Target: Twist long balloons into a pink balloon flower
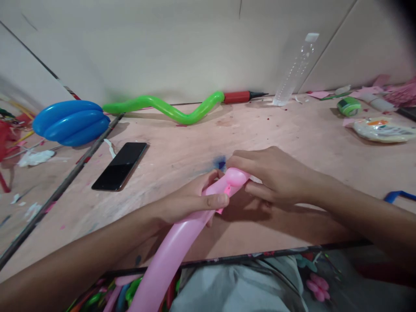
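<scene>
A long pink balloon point(175, 247) runs from the bottom edge up to the middle of the table, with a short rounded bulge and a small bright pink knotted end near its tip. My left hand point(195, 197) is wrapped round the balloon below the bulge, its thumb over the top beside the knot. At the tip, my right hand point(276, 175) pinches the balloon's end, with its fingers curled and partly hidden. Both hands are above the table point(182, 151), near its front edge.
A black phone point(120, 167) lies left. Behind are a blue balloon bundle point(71, 123), a green balloon point(182, 117), a red pump point(237, 96) and a clear bottle point(294, 73). Green tape point(349, 106) and a plastic packet point(381, 130) lie right. Balloons sit below the table edge.
</scene>
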Demonstrator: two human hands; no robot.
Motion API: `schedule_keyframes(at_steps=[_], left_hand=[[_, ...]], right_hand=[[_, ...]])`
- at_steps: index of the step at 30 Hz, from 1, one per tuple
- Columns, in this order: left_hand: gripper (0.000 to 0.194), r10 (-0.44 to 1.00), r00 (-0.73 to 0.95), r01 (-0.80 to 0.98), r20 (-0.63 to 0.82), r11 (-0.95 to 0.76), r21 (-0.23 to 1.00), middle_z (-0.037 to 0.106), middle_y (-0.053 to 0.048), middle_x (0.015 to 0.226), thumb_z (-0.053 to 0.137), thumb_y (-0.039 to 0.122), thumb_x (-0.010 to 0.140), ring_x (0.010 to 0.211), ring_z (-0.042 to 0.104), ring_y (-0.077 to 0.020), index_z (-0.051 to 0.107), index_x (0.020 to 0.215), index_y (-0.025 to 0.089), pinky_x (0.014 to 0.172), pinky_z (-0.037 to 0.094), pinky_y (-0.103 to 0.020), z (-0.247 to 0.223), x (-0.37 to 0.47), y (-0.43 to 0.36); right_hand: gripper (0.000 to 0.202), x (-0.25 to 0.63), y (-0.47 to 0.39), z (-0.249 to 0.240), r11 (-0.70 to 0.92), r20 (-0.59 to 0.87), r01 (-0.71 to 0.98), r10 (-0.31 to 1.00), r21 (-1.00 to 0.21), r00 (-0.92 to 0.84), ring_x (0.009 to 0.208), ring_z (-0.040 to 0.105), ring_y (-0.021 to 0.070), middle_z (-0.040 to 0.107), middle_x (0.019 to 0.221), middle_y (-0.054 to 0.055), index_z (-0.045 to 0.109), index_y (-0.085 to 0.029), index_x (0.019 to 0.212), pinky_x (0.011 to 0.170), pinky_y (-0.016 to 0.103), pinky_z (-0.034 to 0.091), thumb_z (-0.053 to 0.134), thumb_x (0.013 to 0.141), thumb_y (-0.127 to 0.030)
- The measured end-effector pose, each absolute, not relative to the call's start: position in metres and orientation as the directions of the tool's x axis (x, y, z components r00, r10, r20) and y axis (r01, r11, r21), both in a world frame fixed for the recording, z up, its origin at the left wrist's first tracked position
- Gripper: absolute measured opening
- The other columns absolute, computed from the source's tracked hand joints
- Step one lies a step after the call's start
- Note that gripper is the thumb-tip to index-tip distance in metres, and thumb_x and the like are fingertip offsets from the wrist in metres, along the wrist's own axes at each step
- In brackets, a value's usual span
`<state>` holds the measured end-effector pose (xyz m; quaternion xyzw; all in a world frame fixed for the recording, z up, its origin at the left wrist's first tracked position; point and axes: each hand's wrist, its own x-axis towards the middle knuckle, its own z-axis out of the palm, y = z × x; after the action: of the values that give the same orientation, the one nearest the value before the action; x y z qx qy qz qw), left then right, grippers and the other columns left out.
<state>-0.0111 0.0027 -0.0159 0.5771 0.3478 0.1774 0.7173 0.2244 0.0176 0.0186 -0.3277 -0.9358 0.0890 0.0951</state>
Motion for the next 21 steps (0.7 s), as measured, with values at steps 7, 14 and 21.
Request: schedule_keyframes(at_steps=[7,14,21], left_hand=[[0.052,0.630,0.656,0.091,-0.415,0.480,0.873,0.069,-0.007,0.089,0.064,0.061,0.088,0.066,0.069,-0.0186,0.060,0.117,0.018,0.063,0.060,-0.032,-0.027,-0.005,0.001],[0.046,0.759,0.604,0.004,-0.244,0.303,0.953,0.071,-0.003,0.087,0.084,0.034,0.078,0.065,0.067,-0.0118,0.059,0.112,0.017,0.062,0.055,-0.022,-0.031,0.000,0.007],[0.045,0.740,0.605,-0.048,-0.293,0.402,0.914,0.072,0.001,0.078,0.082,0.013,0.075,0.059,0.069,-0.0112,0.052,0.108,0.018,0.059,0.057,-0.022,-0.024,0.006,-0.001]], right_hand=[[0.029,0.218,0.022,0.006,0.840,0.083,0.526,0.539,-0.135,-0.838,0.074,0.057,0.0205,0.065,0.102,0.008,0.060,-0.019,0.109,0.064,0.031,0.035,0.053,0.098,-0.045],[0.042,0.214,0.023,-0.008,0.825,0.162,0.500,0.549,-0.264,-0.820,0.098,0.064,0.0247,0.062,0.128,0.011,0.054,-0.020,0.133,0.078,0.037,0.048,0.059,0.093,-0.030],[0.060,0.215,0.017,-0.010,0.865,0.246,0.476,0.502,-0.160,-0.829,0.124,0.055,0.0305,0.052,0.144,0.015,0.051,-0.018,0.135,0.080,0.039,0.053,0.066,0.077,-0.015]])
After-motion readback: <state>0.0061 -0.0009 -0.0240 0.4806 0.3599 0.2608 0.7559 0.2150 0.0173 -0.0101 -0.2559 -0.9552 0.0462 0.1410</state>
